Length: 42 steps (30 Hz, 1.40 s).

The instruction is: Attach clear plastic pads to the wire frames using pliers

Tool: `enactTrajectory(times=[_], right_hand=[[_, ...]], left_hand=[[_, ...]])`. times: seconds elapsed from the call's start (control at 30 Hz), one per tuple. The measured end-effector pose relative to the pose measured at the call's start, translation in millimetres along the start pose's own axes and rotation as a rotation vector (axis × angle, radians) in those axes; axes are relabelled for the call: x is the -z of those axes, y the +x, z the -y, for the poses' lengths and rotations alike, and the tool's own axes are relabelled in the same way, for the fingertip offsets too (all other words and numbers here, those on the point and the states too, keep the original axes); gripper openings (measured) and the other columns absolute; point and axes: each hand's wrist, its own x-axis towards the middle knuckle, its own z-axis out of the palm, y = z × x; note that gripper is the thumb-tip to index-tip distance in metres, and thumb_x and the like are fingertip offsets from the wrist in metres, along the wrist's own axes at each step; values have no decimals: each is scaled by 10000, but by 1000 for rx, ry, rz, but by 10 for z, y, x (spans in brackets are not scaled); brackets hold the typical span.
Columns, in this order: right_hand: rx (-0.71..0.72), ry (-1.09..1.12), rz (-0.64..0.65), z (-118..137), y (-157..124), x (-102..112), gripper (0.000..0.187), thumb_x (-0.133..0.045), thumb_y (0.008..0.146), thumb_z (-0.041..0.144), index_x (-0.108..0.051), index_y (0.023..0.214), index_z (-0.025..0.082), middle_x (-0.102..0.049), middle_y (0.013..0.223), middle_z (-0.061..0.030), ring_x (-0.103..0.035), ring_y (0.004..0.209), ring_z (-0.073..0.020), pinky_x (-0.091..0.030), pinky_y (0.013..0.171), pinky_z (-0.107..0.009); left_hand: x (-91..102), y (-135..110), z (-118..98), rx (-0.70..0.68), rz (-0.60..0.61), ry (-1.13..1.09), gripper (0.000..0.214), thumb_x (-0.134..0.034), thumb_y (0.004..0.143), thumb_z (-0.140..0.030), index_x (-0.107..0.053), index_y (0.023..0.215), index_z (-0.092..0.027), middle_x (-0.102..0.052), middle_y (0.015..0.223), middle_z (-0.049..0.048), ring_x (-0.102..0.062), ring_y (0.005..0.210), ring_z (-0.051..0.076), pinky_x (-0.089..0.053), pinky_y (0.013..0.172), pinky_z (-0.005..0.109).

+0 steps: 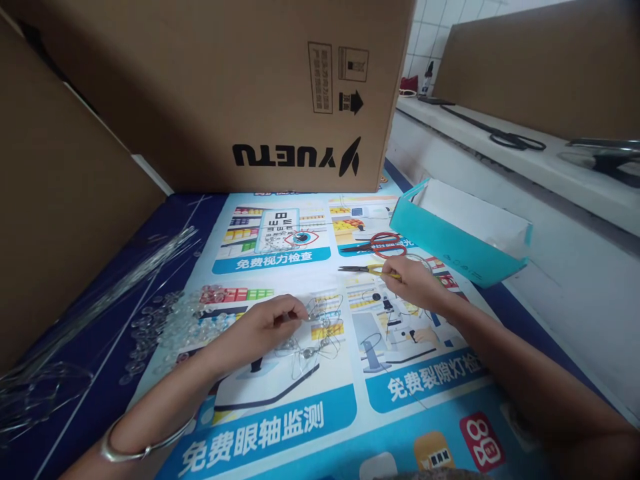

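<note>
My left hand point(273, 323) is closed in a pinch on a tangle of thin wire with clear beads point(313, 340) lying on the printed poster point(300, 407). My right hand point(413, 283) is closed round the yellow handles of small pliers point(357, 269), whose dark jaws point left. Red-handled scissors point(380, 245) lie just beyond the pliers. A pile of clear beads point(185, 320) is spread to the left of my left hand. A silver bangle point(135, 450) circles my left wrist.
A large cardboard box point(225, 87) stands at the back and another cardboard wall point(60, 193) at the left. Long thin wires point(100, 293) lie at the left. A teal paper tray point(460, 233) sits at the right. A white ledge point(525, 153) holds dark scissors.
</note>
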Motion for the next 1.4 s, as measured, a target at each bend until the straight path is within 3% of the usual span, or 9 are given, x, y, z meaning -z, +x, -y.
enactTrajectory(times=[0.23, 0.43, 0.7, 1.07, 1.23, 1.4], right_hand=[[84, -78, 30, 39, 131, -83, 180, -413, 857, 274, -557, 836, 168, -596, 870, -67, -510, 771, -153, -342, 622, -255], [199, -126, 66, 90, 57, -19, 234, -407, 879, 239, -629, 895, 169, -605, 923, -93, -505, 886, -186, -367, 754, -296], [352, -150, 142, 126, -15, -42, 232, -431, 864, 199, -642, 948, 156, -600, 916, -106, -503, 904, -190, -365, 777, -302], [305, -274, 129, 162, -51, -120, 255, -375, 875, 186, -602, 766, 152, -604, 819, -93, -505, 785, -170, -353, 709, -285], [296, -262, 156, 158, -54, -81, 224, -395, 870, 187, -615, 838, 157, -610, 845, -92, -518, 824, -180, -368, 707, -285], [430, -284, 168, 194, -100, -26, 216, -417, 844, 99, -596, 948, 157, -607, 911, -93, -515, 898, -188, -375, 776, -304]], left_hand=[[9, -4, 3, -26, 4, 16, 167, -438, 802, -269, -558, 903, -214, -591, 922, 22, -518, 788, 155, -421, 745, 280], [9, 0, 5, -25, 11, -11, 172, -448, 804, -296, -564, 895, -207, -595, 916, 29, -515, 800, 164, -422, 741, 276], [17, -4, -1, -28, 25, 26, 164, -436, 824, -291, -550, 909, -210, -584, 934, 23, -518, 815, 159, -413, 750, 271], [2, -9, 13, -25, 1, 11, 169, -445, 812, -287, -551, 922, -213, -592, 916, 20, -523, 795, 156, -413, 687, 251], [-2, -8, 16, -24, -15, 10, 167, -449, 806, -278, -547, 924, -213, -586, 906, 20, -523, 791, 152, -417, 687, 249], [-10, 2, 44, -36, -40, -4, 173, -460, 800, -273, -537, 940, -206, -572, 916, 31, -517, 772, 144, -424, 704, 263]])
